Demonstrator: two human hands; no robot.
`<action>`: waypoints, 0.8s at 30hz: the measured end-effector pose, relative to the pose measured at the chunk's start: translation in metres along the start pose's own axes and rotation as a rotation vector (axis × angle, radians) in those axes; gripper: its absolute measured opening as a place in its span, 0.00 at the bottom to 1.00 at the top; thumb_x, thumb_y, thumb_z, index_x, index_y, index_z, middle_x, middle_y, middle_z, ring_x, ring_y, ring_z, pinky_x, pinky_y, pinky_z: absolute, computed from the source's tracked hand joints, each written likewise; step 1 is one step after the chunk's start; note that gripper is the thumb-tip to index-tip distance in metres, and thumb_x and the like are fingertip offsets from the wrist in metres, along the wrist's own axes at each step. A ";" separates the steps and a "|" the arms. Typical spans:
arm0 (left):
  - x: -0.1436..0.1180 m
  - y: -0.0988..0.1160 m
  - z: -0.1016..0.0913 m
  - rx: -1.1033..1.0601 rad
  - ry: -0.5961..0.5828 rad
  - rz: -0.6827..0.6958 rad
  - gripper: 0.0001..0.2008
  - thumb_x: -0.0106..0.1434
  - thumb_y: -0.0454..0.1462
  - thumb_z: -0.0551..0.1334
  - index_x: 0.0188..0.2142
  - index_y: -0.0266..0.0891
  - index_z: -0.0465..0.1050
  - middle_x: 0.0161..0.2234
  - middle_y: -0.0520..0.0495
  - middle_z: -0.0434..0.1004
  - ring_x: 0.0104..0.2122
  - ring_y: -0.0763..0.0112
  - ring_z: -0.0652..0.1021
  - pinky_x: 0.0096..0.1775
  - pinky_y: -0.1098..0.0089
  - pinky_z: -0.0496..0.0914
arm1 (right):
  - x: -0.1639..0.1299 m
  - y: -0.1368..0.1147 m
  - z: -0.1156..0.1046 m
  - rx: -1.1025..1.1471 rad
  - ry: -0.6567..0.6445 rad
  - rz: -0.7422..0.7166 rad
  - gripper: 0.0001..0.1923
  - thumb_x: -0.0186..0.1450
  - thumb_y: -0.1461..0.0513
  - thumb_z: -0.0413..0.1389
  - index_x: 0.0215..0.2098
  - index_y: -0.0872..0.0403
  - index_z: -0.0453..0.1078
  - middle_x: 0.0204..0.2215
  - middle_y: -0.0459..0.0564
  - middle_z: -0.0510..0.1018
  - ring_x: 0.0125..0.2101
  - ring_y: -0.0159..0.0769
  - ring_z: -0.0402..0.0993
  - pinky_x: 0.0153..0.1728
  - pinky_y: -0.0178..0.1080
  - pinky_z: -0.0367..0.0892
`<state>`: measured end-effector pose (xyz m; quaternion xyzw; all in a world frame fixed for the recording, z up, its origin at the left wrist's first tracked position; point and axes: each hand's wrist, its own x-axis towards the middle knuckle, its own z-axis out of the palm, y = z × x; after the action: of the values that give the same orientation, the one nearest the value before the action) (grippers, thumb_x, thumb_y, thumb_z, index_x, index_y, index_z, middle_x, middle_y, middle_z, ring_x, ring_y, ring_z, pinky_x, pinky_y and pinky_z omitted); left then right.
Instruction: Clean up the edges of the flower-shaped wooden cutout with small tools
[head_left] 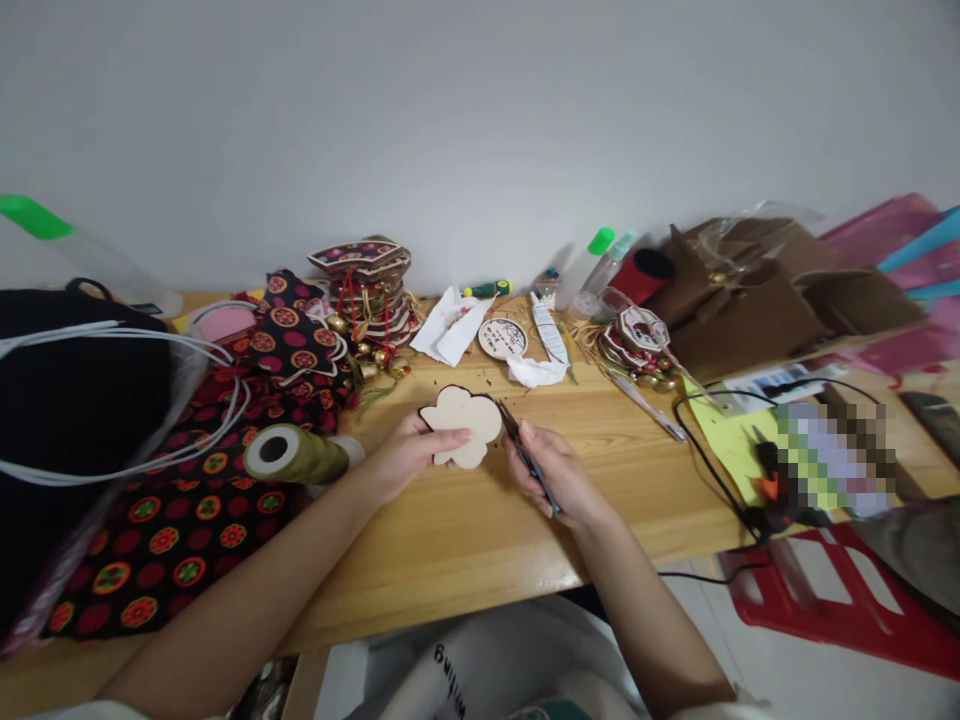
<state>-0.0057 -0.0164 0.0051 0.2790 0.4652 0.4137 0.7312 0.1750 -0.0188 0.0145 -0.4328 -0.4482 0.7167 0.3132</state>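
My left hand [409,455] is closed on a cream flower-shaped piece [463,415], the thumb lying flat over its face. A thin dark edge shows along the piece's upper rim. In my right hand [555,470] is a pair of dark snips [531,462], with the tips at the right edge of the flower-shaped piece. I cannot tell whether the blades touch it. Small dark bits lie on the wooden table [450,545] around the piece.
Left are patterned dark fabric [165,540], a green thread spool [300,455] and stacked fabric ornaments [367,290]. Behind lie white paper [454,325], a round inscribed disc [502,338] and a screwdriver [487,289]. Right are a seam-ripper-like tool [649,408], a brown box [735,310] and black cables [705,450].
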 end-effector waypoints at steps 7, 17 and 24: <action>-0.001 0.000 0.000 0.004 -0.001 0.000 0.19 0.36 0.41 0.73 0.29 0.34 0.77 0.27 0.47 0.78 0.24 0.74 0.73 0.27 0.73 0.64 | 0.001 0.002 -0.002 0.007 0.025 0.002 0.22 0.60 0.44 0.49 0.25 0.54 0.60 0.07 0.35 0.55 0.06 0.20 0.41 0.05 0.25 0.41; -0.002 0.003 0.003 -0.021 0.010 0.004 0.19 0.34 0.41 0.74 0.26 0.34 0.76 0.23 0.50 0.76 0.21 0.77 0.70 0.24 0.75 0.62 | 0.002 0.001 -0.002 0.008 0.028 -0.014 0.21 0.61 0.46 0.49 0.25 0.54 0.59 0.08 0.34 0.55 0.07 0.20 0.41 0.04 0.25 0.42; 0.000 0.001 0.002 -0.033 0.004 0.000 0.19 0.35 0.41 0.74 0.28 0.34 0.76 0.24 0.50 0.76 0.22 0.77 0.70 0.25 0.75 0.62 | 0.001 -0.001 -0.001 0.001 -0.042 -0.017 0.22 0.61 0.45 0.49 0.25 0.55 0.59 0.08 0.35 0.55 0.07 0.19 0.43 0.06 0.24 0.43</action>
<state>-0.0045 -0.0162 0.0065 0.2661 0.4595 0.4219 0.7349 0.1752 -0.0177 0.0146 -0.4138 -0.4581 0.7231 0.3099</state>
